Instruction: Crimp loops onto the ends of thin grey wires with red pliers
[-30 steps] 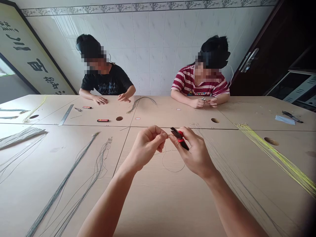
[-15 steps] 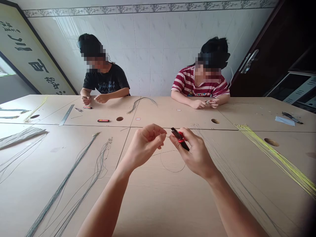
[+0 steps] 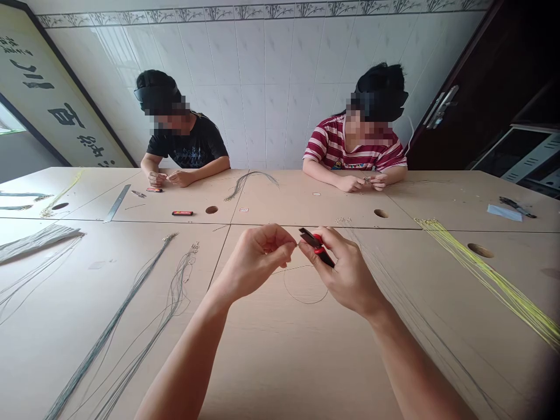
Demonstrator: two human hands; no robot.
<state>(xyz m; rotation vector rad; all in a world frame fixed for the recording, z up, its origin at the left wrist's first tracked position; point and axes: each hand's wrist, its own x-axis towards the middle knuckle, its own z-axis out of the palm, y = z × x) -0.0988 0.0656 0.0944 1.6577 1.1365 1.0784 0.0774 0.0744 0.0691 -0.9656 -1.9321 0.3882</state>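
Note:
My left hand (image 3: 268, 256) has thumb and forefinger pinched on the end of a thin cord (image 3: 307, 303). That cord curves in a loop below my fingers, over the table. In my right hand (image 3: 347, 262) are small black-and-red pliers (image 3: 311, 239), their dark head pointing up and left. The right thumb and fingertips are close to the pinched cord end. Anything small between the fingertips is too fine to make out.
Grey cord bundles (image 3: 122, 315) lie left on the table (image 3: 280, 361), yellow cords (image 3: 476, 268) right. Pale cords (image 3: 406, 303) lie beside my right forearm. Two people sit opposite. Farther off are a metal ruler (image 3: 117, 203), a red-and-black object (image 3: 182, 213) and a dark tool (image 3: 518, 207).
My hands have drawn slightly closer together, and the pliers' head has shifted a little left. The left person opposite has lowered the head and brought the hands nearer each other.

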